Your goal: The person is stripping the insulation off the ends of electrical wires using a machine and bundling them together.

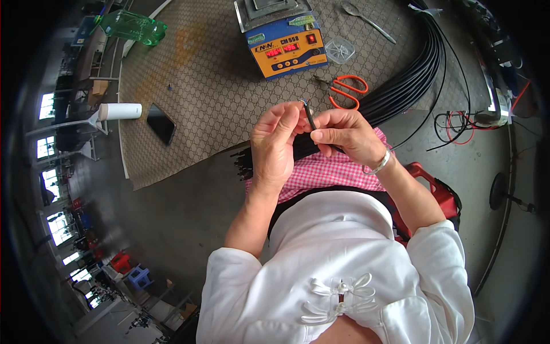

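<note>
Between my two hands, just over the table's near edge, stands the end of a black cable, with thin pale wire ends at its tip. My right hand pinches the cable below the tip between thumb and fingers. Close against the tip, the fingers of my left hand are pressed together on the wire ends; exactly what they grip is partly hidden. A thick bundle of black cables runs across the table on the right and under my hands onto my lap. Orange-handled scissors lie just beyond my right hand.
A blue and yellow solder pot with a red display stands at the back. Around it are a clear plastic dish and a spoon. A phone, a white cup and a green bottle are on the left.
</note>
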Available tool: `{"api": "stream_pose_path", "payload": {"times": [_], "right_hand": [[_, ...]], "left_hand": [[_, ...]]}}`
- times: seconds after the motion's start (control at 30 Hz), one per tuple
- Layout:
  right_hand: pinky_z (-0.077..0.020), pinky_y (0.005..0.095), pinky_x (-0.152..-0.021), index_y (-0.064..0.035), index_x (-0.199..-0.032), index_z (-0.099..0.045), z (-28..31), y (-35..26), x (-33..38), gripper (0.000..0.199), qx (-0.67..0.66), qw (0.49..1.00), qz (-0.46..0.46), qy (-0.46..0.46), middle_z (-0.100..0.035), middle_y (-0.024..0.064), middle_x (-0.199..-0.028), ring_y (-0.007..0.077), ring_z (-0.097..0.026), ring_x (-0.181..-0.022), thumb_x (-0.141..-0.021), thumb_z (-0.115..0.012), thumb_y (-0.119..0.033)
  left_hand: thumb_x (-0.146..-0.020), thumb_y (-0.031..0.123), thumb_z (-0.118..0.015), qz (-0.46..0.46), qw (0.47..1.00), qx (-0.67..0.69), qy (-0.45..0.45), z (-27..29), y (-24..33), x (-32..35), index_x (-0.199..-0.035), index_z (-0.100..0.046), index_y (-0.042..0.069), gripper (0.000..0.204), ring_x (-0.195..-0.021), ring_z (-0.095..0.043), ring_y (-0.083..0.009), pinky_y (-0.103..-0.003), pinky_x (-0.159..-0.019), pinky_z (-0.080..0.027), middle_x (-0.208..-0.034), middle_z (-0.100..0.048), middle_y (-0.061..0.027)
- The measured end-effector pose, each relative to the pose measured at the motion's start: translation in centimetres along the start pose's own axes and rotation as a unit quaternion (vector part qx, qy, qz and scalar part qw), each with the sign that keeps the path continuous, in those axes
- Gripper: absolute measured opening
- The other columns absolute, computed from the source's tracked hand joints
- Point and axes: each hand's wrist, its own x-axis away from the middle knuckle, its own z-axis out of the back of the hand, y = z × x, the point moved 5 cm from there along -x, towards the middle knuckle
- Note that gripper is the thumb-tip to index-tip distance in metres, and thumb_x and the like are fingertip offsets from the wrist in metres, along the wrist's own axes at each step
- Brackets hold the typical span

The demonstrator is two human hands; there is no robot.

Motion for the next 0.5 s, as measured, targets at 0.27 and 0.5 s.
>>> {"api": "stream_pose_path", "payload": {"times": [0.27,0.5], "right_hand": [[-0.0391,0.0193,-0.047,-0.0021,-0.086,-0.063,-0.7,-0.1,0.4,0.011,-0.018,1.0,0.015,-0.017,-0.056,0.0003,-0.064,0.0061,-0.049,-0.052,-0.081,-0.064,-0.012],[-0.0369,0.0202,-0.045,-0.0011,-0.085,-0.064,-1.3,-0.4,0.9,0.013,-0.046,0.997,0.017,-0.061,-0.054,0.0003,-0.062,0.0065,-0.045,-0.051,-0.081,-0.064,-0.013]], "left_hand": [[-0.088,0.021,-0.054,0.068,0.992,0.101,-0.043,0.1,-0.8,-0.1,-0.088,-0.059,0.005,0.017,-0.069,-0.052,-0.0123,-0.026,-0.067,-0.043,-0.078,-0.059,-0.0047],[-0.086,0.017,-0.057,0.12,0.977,0.151,-0.09,-0.5,-0.6,0.4,-0.09,-0.059,0.004,0.014,-0.069,-0.052,-0.0101,-0.023,-0.065,-0.044,-0.075,-0.057,-0.0028]]}}
